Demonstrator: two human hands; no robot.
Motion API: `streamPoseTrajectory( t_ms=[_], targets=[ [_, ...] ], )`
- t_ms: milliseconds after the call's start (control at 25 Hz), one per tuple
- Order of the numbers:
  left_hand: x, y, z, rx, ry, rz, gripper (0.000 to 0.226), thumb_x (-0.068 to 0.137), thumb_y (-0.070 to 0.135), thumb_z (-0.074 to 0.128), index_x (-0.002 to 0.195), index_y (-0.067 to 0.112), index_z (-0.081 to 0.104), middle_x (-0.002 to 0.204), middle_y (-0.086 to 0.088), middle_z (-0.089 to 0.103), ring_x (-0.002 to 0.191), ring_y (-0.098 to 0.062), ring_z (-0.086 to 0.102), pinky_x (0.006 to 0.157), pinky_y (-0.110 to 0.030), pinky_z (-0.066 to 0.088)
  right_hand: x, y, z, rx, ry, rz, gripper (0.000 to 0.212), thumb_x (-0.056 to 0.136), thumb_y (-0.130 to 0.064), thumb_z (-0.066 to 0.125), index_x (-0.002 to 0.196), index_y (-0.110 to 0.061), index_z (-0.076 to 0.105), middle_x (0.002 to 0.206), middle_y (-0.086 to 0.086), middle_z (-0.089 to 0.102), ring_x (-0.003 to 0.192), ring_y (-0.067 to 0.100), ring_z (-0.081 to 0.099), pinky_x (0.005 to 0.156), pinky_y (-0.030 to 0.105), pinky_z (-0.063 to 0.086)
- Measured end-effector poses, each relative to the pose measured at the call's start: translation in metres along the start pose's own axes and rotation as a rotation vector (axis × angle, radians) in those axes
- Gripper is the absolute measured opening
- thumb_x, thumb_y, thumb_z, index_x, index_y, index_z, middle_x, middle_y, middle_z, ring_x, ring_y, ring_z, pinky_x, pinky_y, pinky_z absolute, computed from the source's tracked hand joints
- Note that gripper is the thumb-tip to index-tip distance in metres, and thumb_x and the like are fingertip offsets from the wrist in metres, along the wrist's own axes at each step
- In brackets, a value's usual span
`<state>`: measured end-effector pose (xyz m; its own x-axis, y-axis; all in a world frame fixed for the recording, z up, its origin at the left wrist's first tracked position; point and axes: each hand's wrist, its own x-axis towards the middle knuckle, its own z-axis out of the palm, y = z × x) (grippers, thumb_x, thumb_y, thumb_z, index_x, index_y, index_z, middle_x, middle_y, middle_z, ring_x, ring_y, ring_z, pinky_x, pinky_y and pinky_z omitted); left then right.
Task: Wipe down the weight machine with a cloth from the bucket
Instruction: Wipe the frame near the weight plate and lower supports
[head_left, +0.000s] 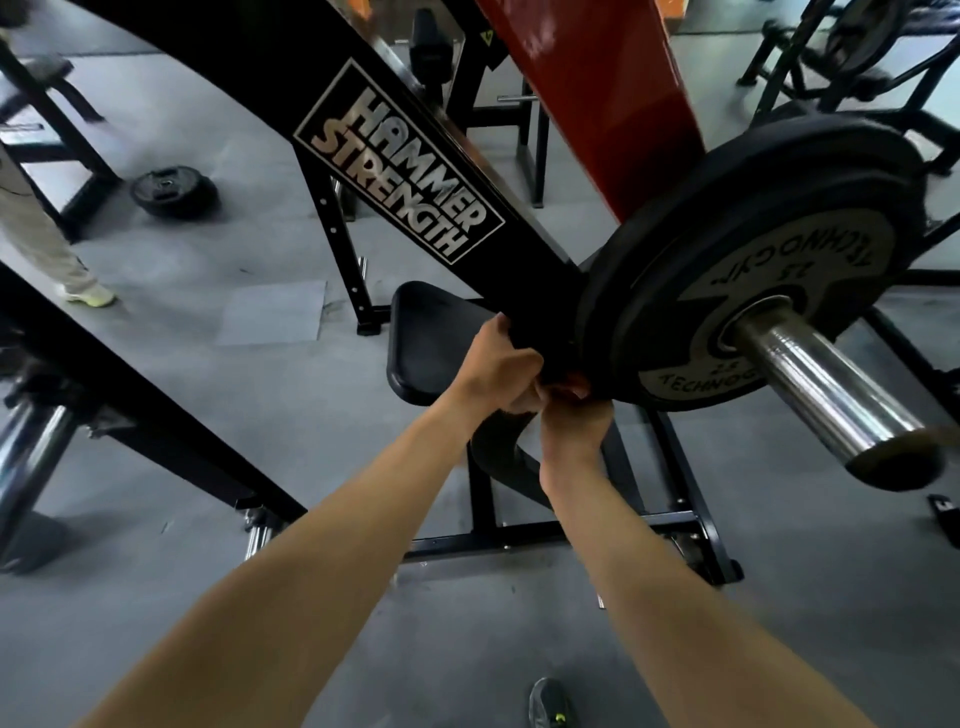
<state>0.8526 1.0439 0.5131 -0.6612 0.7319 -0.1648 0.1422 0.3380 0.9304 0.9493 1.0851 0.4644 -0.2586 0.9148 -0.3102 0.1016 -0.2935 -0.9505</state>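
- Wiping is the step in hand, by my reading: both hands meet at the low end of the machine's (545, 540) black beam (405, 171), just beside the plate (753, 270).
- Left hand (498, 364): fingers curled over the beam's edge, gripping it, with the thumb side toward the seat (431, 338).
- Right hand (571, 421): it sits under the beam end, touching the left hand, with fingers curled up against the plate's lower rim. Whether they pinch anything I cannot tell.
- Cloth: not plainly seen. A dark shape (498, 447) hangs below the hands and may be the cloth or part of the seat post; it is too dark to say.
- Bucket: out of view.
- Progress: this looks like mid-task. The beam's labelled face, the seat, the plate and the steel bar (821, 395) show no clear sign of being wiped or not.
- Next move, as I judge it: work round the beam end, then draw up along the beam toward the label.
- That calls for a firm hold on the cloth and keeping fingers out of the narrow gap between beam and plate.
- Risk: the loaded beam could shift under pressure.
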Motion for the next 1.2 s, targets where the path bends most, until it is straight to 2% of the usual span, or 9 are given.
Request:
streamPoseTrajectory(
  t_ms=[120, 240, 360, 440, 600, 720, 960, 1080, 1200],
  targets=[
    [-0.001, -0.016, 0.003, -0.005, -0.001, 0.030, 0.037, 0.072, -0.012, 0.052, 0.096, 0.016, 0.057, 0.074, 0.004, 0.061, 0.068, -0.011, 0.064, 0.052, -0.020, 0.047, -0.003, 0.007, 0.007, 0.108, 0.005, 0.056, 0.021, 0.102, 0.004, 0.052, 0.121, 0.010, 0.059, 0.101, 0.021, 0.063, 0.091, 0.037, 0.064, 0.055, 0.006, 0.046],
    [-0.009, -0.047, 0.007, 0.119, -0.069, 0.001, 0.057, 0.066, 0.005, 0.064, 0.118, 0.025, 0.054, 0.086, 0.004, 0.062, 0.078, -0.020, 0.063, 0.062, -0.032, 0.050, -0.004, 0.003, 0.003, 0.170, -0.040, 0.146, 0.022, 0.103, 0.004, 0.045, 0.087, -0.008, 0.055, 0.082, 0.007, 0.058, 0.080, 0.023, 0.058, 0.049, 0.007, 0.044],
    [0.000, -0.045, -0.004, 0.205, -0.082, 0.059, 0.047, 0.070, 0.005, 0.075, 0.110, 0.027, 0.062, 0.085, 0.003, 0.067, 0.074, -0.011, 0.063, 0.062, -0.020, 0.051, -0.002, 0.002, 0.004, 0.229, 0.021, 0.049, 0.021, 0.098, 0.005, 0.053, 0.090, -0.012, 0.060, 0.091, 0.006, 0.066, 0.081, 0.011, 0.065, 0.080, 0.024, 0.058],
    [0.001, -0.036, -0.011, 0.250, -0.008, 0.194, 0.029, 0.072, 0.012, 0.078, 0.093, 0.027, 0.064, 0.084, 0.005, 0.067, 0.072, -0.002, 0.059, 0.061, -0.014, 0.044, -0.002, 0.004, 0.008, 0.156, 0.042, -0.027, 0.027, 0.099, 0.002, 0.052, 0.090, -0.022, 0.060, 0.095, 0.000, 0.067, 0.095, 0.018, 0.064, 0.095, 0.036, 0.052],
    [-0.002, -0.045, 0.000, 0.406, -0.005, 0.191, 0.023, 0.080, 0.023, 0.076, 0.100, 0.023, 0.063, 0.094, 0.008, 0.068, 0.088, -0.010, 0.065, 0.079, -0.028, 0.055, -0.003, 0.012, 0.007, 0.043, -0.093, 0.049, 0.017, 0.105, -0.016, 0.049, 0.119, -0.025, 0.053, 0.113, -0.001, 0.066, 0.109, 0.019, 0.062, 0.101, 0.040, 0.049],
    [0.009, -0.039, -0.005, 0.640, -0.054, 0.124, 0.035, 0.075, 0.041, 0.080, 0.096, 0.018, 0.064, 0.090, 0.003, 0.066, 0.085, -0.017, 0.065, 0.073, -0.032, 0.054, -0.002, 0.002, 0.003, 0.109, -0.123, 0.122, 0.018, 0.106, -0.014, 0.048, 0.119, -0.024, 0.055, 0.121, 0.005, 0.067, 0.111, 0.022, 0.064, 0.105, 0.042, 0.050],
    [-0.013, -0.023, 0.005, 0.258, 0.082, 0.229, 0.022, 0.081, 0.024, 0.066, 0.103, 0.023, 0.064, 0.093, 0.010, 0.072, 0.079, -0.006, 0.067, 0.072, -0.027, 0.056, -0.013, -0.021, 0.001, 0.192, -0.079, 0.171, 0.018, 0.110, -0.021, 0.041, 0.102, -0.023, 0.057, 0.081, 0.005, 0.061, 0.063, 0.018, 0.056, 0.069, 0.031, 0.051],
    [-0.013, -0.041, 0.007, 0.560, 0.033, 0.218, 0.034, 0.091, 0.011, 0.059, 0.125, 0.017, 0.060, 0.098, 0.007, 0.067, 0.086, -0.011, 0.064, 0.074, -0.022, 0.045, -0.014, -0.017, -0.001, 0.174, -0.116, 0.199, 0.027, 0.112, -0.024, 0.039, 0.135, -0.018, 0.051, 0.107, 0.011, 0.065, 0.082, 0.021, 0.062, 0.076, 0.032, 0.055],
    [-0.020, -0.041, 0.004, 0.649, 0.136, 0.216, 0.014, 0.095, 0.009, 0.055, 0.086, 0.014, 0.063, 0.071, 0.006, 0.062, 0.066, -0.014, 0.063, 0.058, -0.010, 0.039, -0.023, -0.021, 0.006, 0.197, -0.130, 0.231, 0.030, 0.110, -0.021, 0.041, 0.137, -0.013, 0.050, 0.109, 0.002, 0.063, 0.093, 0.013, 0.060, 0.082, 0.032, 0.056]
  ],
)
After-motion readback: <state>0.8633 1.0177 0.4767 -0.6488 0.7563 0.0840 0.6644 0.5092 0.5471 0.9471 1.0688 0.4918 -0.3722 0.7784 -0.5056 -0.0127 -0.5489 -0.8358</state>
